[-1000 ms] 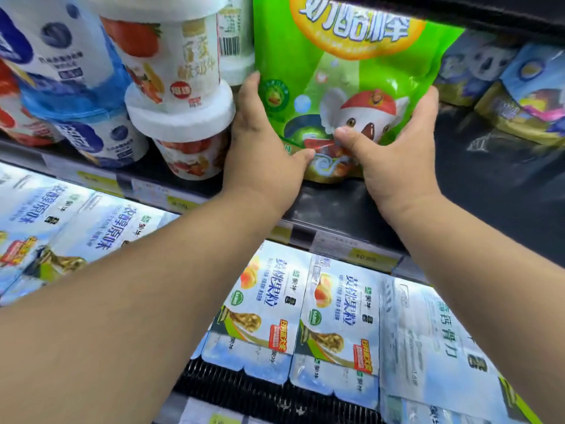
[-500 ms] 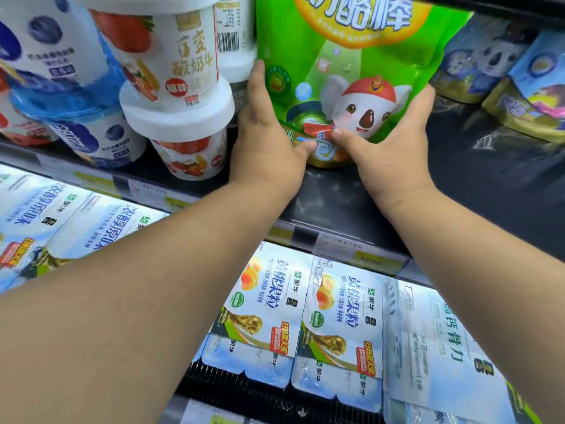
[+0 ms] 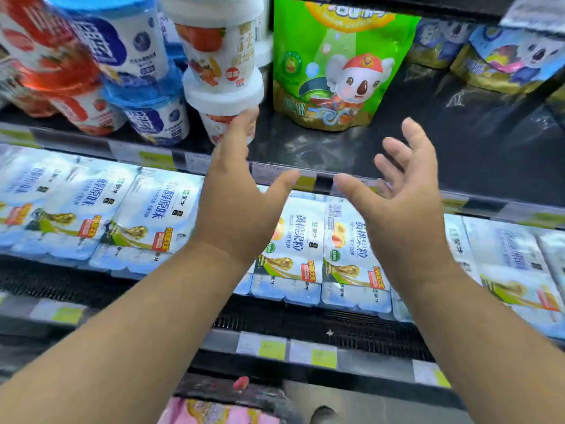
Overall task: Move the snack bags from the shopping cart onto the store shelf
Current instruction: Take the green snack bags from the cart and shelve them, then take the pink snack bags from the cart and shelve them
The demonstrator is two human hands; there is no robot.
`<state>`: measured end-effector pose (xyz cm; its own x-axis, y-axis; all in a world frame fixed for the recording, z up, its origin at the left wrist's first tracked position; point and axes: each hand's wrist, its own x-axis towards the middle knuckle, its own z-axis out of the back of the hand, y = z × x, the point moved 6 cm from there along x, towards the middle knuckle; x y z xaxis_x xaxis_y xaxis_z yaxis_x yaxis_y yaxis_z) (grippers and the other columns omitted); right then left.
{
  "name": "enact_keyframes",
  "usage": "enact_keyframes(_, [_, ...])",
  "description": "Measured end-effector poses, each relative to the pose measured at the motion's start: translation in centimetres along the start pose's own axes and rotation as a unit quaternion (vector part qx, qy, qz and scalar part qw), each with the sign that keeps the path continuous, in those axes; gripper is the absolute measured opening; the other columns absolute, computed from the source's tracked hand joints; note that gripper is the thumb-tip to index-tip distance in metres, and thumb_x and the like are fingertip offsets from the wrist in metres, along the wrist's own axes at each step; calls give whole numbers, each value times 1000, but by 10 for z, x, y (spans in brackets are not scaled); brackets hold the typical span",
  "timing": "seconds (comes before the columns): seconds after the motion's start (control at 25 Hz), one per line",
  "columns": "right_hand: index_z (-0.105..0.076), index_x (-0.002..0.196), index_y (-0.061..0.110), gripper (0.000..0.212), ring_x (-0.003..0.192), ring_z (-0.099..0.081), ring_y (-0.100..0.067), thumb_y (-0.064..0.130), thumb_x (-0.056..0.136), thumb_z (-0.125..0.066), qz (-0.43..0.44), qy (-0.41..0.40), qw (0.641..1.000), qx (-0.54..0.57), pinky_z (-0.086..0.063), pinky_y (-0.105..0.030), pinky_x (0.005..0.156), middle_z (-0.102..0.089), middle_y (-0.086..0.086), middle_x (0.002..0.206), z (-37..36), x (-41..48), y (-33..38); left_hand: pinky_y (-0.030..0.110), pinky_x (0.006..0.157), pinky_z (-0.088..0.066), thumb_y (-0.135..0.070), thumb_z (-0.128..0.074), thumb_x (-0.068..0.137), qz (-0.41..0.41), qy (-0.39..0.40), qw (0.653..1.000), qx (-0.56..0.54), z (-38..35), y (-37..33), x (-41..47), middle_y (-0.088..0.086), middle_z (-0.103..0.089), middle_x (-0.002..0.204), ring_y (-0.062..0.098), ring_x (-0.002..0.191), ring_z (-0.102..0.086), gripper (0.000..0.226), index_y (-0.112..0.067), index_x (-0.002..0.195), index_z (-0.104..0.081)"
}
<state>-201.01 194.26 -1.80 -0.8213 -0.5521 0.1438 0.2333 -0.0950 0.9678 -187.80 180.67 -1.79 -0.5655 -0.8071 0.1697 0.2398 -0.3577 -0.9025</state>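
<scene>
A green snack bag (image 3: 333, 65) with a koala picture stands upright on the dark upper shelf (image 3: 428, 148), free of both hands. My left hand (image 3: 241, 191) is open below and in front of the bag's left side, fingers apart and empty. My right hand (image 3: 400, 191) is open too, palm turned inward, level with the shelf's front edge. At the bottom edge a pink patterned bag (image 3: 214, 413) shows partly, just below a dark rim; the cart itself I cannot make out.
Stacked yoghurt tubs (image 3: 223, 71) stand just left of the green bag. Blue koala bags (image 3: 504, 56) lie at the shelf's back right. The shelf below holds rows of white-blue milk packs (image 3: 321, 249). Price tags (image 3: 305, 179) line the shelf edges.
Both hands let go of the green bag and pulled back toward me and down. The bag now stands alone on the shelf. The view has dropped a little.
</scene>
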Motion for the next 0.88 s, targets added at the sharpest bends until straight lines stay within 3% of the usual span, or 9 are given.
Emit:
enact_keyframes(0.2, [-35, 130, 49, 72, 127, -49, -1, 30, 72, -75, -39, 19, 997, 66, -39, -24, 105, -47, 14, 138, -17, -98, 25, 26, 112, -38, -23, -73, 90, 52, 20, 997, -54, 65, 1, -76, -13, -45, 145, 7, 133, -48, 74, -35, 149, -31])
enact_keyframes(0.44, [-40, 126, 48, 67, 128, -49, -1, 26, 73, -73, -112, 70, 987, 90, -38, -31, 111, -49, 15, 137, -58, -213, 41, 27, 111, -43, -25, -75, 87, 107, -1, 991, -77, 135, 13, -170, -10, -50, 141, 2, 128, -54, 71, -44, 137, -29])
enact_keyframes(0.68, [-39, 128, 51, 67, 130, -47, -1, 32, 74, -74, -170, 164, 970, 53, -37, -28, 109, -49, 14, 137, -96, -310, 29, 28, 110, -42, -36, -71, 82, 211, 1, 975, -75, 180, 69, -262, -14, -52, 136, 5, 130, -52, 64, -55, 129, -31])
enact_keyframes(0.88, [-39, 133, 44, 67, 128, -43, 2, 27, 81, -77, -237, 199, 950, -38, -35, -23, 108, -46, 13, 138, -108, -349, -14, 28, 109, -40, -25, -71, 92, 304, 37, 952, -20, 191, 134, -293, -6, -49, 139, 11, 130, -49, 67, -37, 144, -30])
